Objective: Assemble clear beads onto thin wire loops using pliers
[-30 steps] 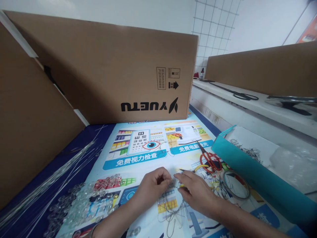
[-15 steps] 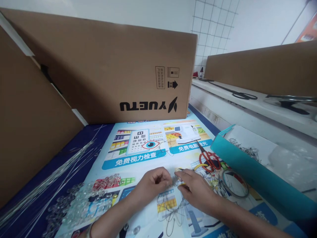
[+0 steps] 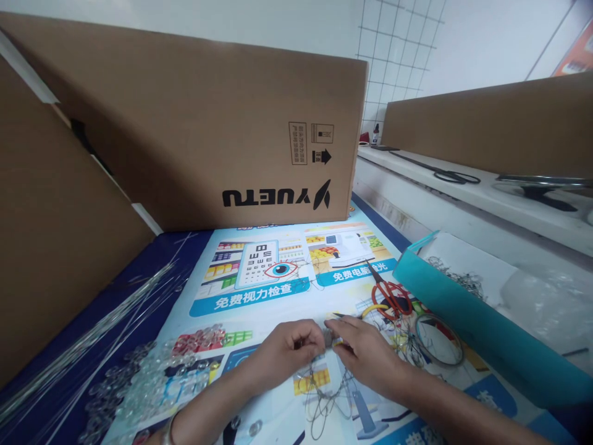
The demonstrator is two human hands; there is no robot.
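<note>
Glossy printed poster [image 3: 259, 290], matt cardboard box [image 3: 199, 123], clear beads [image 3: 152, 383].

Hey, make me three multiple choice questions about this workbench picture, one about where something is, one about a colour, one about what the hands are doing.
1. Where do the red-handled scissors lie?
A. on the printed poster, right of the hands
B. on top of the cardboard box
C. among the clear beads

2. What colour is the tray at the right?
A. orange
B. teal
C. black

3. How are the left hand and right hand placed?
A. wide apart, palms flat
B. fingertips together, pinching a small piece between them
C. both resting on the box

Answers: A, the scissors rest on the poster; B, its wall is teal; B, the fingertips meet over thin wires.
</note>
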